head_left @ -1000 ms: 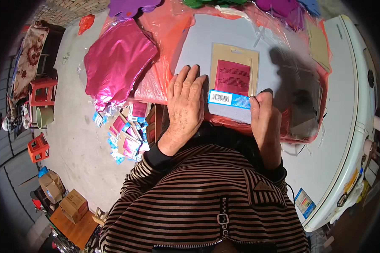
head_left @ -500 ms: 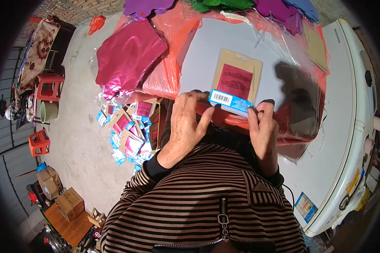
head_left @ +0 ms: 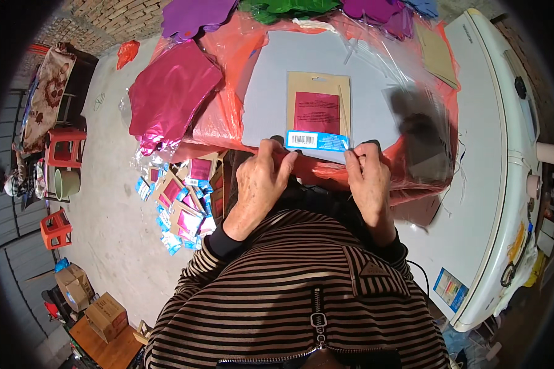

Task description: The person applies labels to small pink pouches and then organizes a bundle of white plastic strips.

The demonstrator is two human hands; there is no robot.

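A flat clear packet [head_left: 298, 86] lies on a grey-white surface, holding a tan card with a magenta foil piece [head_left: 317, 112]. A blue and white barcode label [head_left: 326, 141] crosses its lower end. At the lower left corner is my left hand [head_left: 257, 184], thumb and forefinger closed about the edge. My right hand [head_left: 370, 179] pinches the lower right corner, its fingers curled. Dark coverings show on some fingertips. The packet's bottom edge is partly hidden between the hands.
Pink foil sheets [head_left: 175, 92] lie at the left on red plastic [head_left: 224, 117]. Purple [head_left: 197, 15] and green [head_left: 289, 9] pieces sit at the far edge. Similar packets [head_left: 188, 203] are heaped below left. A white appliance [head_left: 468, 203] stands right, red stools [head_left: 64, 147] far left.
The packet now lies straighter, its label nearly level instead of slanting down to the right. My hands stay at its lower corners, while the whole view has shifted slightly.
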